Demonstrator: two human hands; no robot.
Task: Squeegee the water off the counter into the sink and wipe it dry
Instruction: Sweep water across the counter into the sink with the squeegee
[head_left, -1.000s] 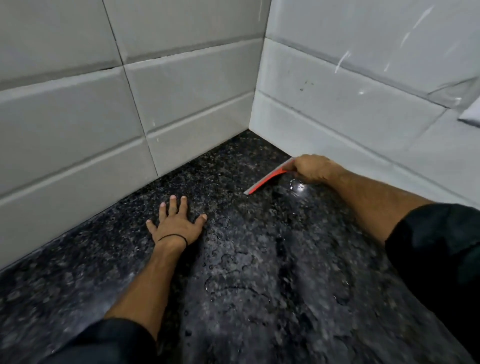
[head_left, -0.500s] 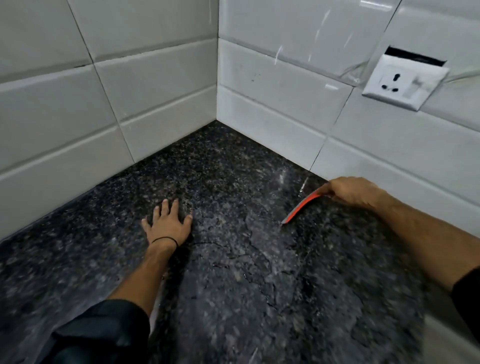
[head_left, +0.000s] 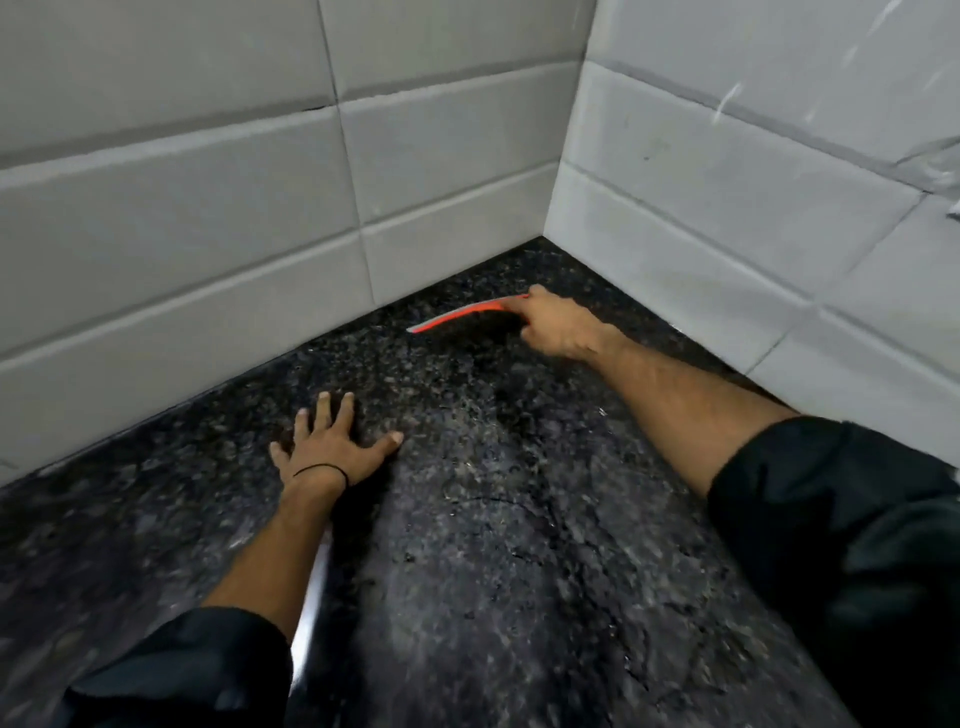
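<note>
Near the tiled corner of the wet granite table (head_left: 519, 571), the right hand (head_left: 558, 330) is gripping an orange squeegee (head_left: 462, 316), likely light with a flexible blade, best held by its back edge, while the left hand (head_left: 332, 447) is lying flat, fingers spread.

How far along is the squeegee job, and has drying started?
Early to midway, I'd judge. The right hand holds the red squeegee deep in the tiled corner, apparently set for a pull. The left hand lies flat on the dark counter, which looks wet in the foreground. No sink or cloth is in view, so drying hasn't visibly started.
</note>
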